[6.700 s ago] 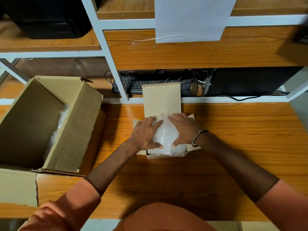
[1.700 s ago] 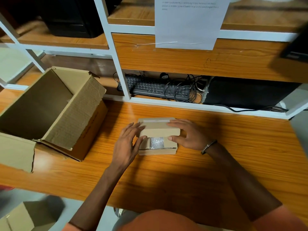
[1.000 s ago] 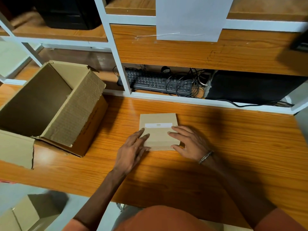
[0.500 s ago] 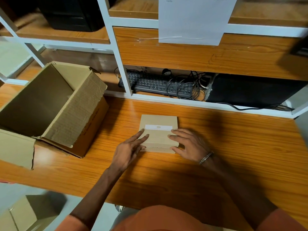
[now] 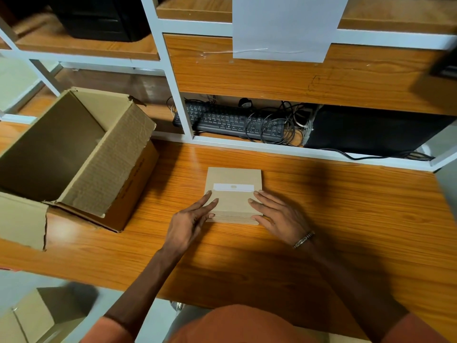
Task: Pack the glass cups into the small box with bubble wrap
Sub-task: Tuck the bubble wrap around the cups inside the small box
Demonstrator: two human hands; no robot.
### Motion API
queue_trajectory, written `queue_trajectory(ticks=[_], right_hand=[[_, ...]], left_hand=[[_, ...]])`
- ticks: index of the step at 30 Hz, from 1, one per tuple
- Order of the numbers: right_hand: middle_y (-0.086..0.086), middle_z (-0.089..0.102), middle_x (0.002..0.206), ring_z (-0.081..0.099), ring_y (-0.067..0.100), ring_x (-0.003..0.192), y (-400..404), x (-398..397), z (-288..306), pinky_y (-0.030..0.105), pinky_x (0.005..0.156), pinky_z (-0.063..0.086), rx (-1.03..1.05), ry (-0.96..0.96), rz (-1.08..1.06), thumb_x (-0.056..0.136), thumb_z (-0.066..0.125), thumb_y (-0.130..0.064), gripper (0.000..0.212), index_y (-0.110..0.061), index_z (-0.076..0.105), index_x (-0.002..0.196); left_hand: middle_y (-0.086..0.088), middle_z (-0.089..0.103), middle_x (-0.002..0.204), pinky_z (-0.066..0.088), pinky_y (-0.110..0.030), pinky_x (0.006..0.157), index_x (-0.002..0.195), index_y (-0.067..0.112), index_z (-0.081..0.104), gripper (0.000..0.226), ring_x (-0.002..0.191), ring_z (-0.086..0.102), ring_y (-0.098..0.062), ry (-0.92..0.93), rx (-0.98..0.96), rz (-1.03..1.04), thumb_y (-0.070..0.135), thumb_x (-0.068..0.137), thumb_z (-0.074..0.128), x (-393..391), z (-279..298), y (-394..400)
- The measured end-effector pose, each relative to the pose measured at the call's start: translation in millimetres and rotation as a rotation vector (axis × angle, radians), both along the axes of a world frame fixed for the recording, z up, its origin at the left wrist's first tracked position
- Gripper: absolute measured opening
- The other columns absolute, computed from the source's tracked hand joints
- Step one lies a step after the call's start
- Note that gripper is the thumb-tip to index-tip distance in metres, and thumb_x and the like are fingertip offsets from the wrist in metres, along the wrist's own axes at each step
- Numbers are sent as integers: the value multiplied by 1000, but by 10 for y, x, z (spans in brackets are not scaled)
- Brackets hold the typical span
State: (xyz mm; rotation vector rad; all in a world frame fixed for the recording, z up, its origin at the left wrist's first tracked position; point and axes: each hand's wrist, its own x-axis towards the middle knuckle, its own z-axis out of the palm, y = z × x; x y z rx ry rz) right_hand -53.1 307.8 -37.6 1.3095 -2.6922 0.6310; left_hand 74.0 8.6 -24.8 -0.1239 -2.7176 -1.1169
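1. Head view: we see the small box (image 5: 233,194), lid closed, mid-bench (image 5: 346,219).
2. Our left hand (image 5: 189,225) and right hand (image 5: 279,217) lie flat, fingers straight, touching its near corners.
3. A large open carton (image 5: 103,164) sits far left.

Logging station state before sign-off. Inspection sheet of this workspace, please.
Surface: wooden desk, orange grain.
Job's things: small box closed, white strip across lid; cups and bubble wrap not visible.
Clutter: large open carton at left.
Grippers: left hand and right hand flat against box sides.
Cables: tangled on keyboard in shelf bay.
Surroundings: white-framed shelving, taped paper sheet, another carton on floor.
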Motion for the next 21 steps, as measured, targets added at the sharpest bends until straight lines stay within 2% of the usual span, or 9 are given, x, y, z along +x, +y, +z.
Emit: queue_trajectory(ticks=[2, 6, 8, 10, 15, 21], right_hand=[[6, 48, 163, 40, 20, 155, 4, 76, -79, 36, 114, 51, 16, 58, -21, 108, 45, -47, 53, -20, 57, 152], [7, 36, 171, 32, 21, 159, -20, 217, -250, 36, 97, 63, 82, 128, -47, 111, 45, -43, 56, -17, 45, 161], [7, 37, 170, 35, 21, 158, -44, 256, -279, 34, 92, 65, 69, 132, -59, 109, 55, -41, 59, -14, 46, 160], [6, 38, 170, 37, 19, 157, -44, 248, -323, 33, 91, 65, 40, 125, -67, 104, 68, -32, 61, -15, 48, 159], [3, 27, 174, 27, 18, 161, -36, 123, -556, 39, 93, 64, 43, 79, -39, 113, 53, -31, 58, -20, 31, 166], [3, 36, 171, 31, 20, 159, -312, -251, -349, 42, 112, 54, 38, 48, -83, 108, 54, -31, 54, -19, 46, 161]], left_hand=[[11, 45, 166, 56, -23, 105, 149, 30, 63, 67, 137, 59, -5, 5, 7, 36, -11, 96, 69, 24, -12, 23], [8, 52, 160, 53, -22, 108, 141, 23, 70, 59, 138, 58, -5, -6, 41, 104, -15, 96, 66, 110, -67, 84], [10, 51, 161, 56, -29, 108, 141, 25, 70, 58, 138, 58, -2, -28, 67, 117, -13, 98, 63, 130, -89, 98], [12, 51, 161, 59, -30, 103, 142, 28, 69, 54, 134, 60, 1, -22, 29, 129, -6, 101, 64, 120, -78, 98], [10, 52, 161, 60, -29, 102, 142, 27, 69, 49, 133, 61, 0, -39, -8, 91, -1, 102, 66, 76, -6, 65], [16, 51, 159, 65, -36, 89, 141, 34, 70, 40, 122, 69, -2, -106, -87, 116, 18, 105, 63, -368, -12, -160]])
